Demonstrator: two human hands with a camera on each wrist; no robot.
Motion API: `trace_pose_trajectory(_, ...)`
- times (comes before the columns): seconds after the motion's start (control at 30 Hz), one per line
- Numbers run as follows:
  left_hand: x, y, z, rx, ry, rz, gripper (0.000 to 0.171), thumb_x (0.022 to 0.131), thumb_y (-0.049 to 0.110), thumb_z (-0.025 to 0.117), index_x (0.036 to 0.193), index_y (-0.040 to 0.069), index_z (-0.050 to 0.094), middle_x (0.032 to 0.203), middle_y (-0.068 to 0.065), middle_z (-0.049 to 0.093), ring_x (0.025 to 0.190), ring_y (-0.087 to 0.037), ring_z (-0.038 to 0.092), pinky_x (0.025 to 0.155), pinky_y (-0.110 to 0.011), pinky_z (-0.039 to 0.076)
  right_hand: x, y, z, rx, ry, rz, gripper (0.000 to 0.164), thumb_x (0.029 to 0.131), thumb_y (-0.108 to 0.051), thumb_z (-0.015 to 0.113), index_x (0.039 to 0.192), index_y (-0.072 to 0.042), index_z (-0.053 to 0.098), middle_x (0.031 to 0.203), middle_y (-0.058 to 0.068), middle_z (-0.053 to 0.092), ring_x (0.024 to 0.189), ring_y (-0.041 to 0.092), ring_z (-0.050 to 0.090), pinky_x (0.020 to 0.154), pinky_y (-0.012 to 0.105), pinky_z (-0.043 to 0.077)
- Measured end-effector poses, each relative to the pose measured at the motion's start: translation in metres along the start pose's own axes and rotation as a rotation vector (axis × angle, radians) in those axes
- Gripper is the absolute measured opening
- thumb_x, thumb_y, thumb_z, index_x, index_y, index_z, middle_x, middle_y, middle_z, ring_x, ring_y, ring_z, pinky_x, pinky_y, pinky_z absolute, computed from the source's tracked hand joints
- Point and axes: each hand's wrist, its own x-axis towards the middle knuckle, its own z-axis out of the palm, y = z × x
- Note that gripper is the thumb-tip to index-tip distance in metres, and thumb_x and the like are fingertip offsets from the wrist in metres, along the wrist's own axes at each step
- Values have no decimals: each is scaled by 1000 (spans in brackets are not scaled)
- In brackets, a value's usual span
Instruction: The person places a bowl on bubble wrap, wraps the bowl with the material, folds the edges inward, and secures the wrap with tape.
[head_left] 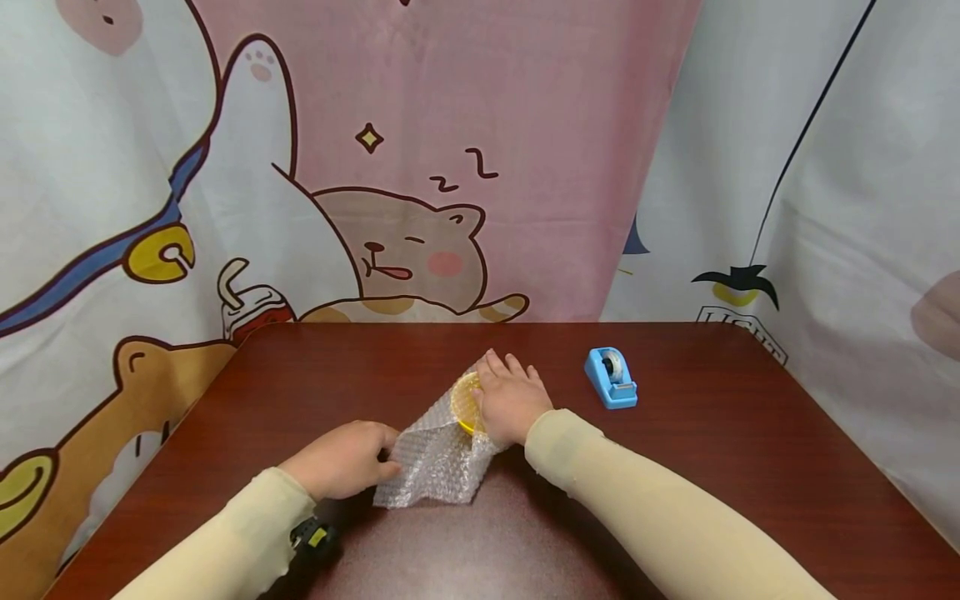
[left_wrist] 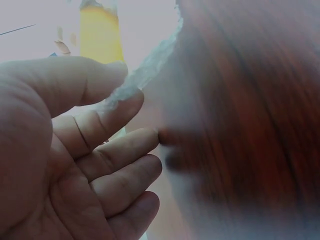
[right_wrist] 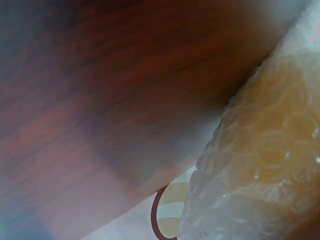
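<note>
A sheet of bubble wrap (head_left: 435,471) lies on the table around a yellow, round-edged object (head_left: 467,405), one layer passing over it. My left hand (head_left: 341,460) pinches the sheet's near left edge between thumb and index finger; the other fingers are loosely bent in the left wrist view, where the yellow object (left_wrist: 101,34) has straight sides. My right hand (head_left: 513,402) rests with fingers extended on the wrapped object's right side, covering part of it. In the right wrist view, bubble wrap (right_wrist: 215,200) bulges over the yellow shape, and the right fingers are out of sight.
A light blue tape dispenser (head_left: 611,379) with a roll in it stands to the right of the right hand. The dark red-brown wooden table (head_left: 712,433) reaches back to a cartoon-printed curtain (head_left: 562,167). A dark band with a yellow-green patch (head_left: 311,535) is at the left wrist.
</note>
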Motion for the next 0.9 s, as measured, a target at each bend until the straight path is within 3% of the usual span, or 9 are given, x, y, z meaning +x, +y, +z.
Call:
trace_pose_trajectory(0.17,-2,2,-1,-18,3,-10,22,94,21,77,75,26,66,68,12,55,64,-6,47,63,-28,43,0,0,0,-9,3,2,61,113,-38,39,166,-9,32,176,11,23,161,41,23,128,64,23)
trace_pose_trajectory(0.5,-4,1,-5,-105,-41,-19,16,97,26,73,81,25,70,69,11,53,64,-7,47,62,-28,42,1,0,1,-3,7,7,61,113,-38,40,166,-10,33,176,11,23,161,41,25,127,64,23)
trace_pose_trajectory(0.9,-4,5,-8,-173,-3,-6,19,97,23,65,78,25,65,68,11,52,65,-6,48,59,-25,42,0,-1,0,-2,5,11,61,113,-38,40,166,-9,33,176,11,24,160,41,26,127,64,24)
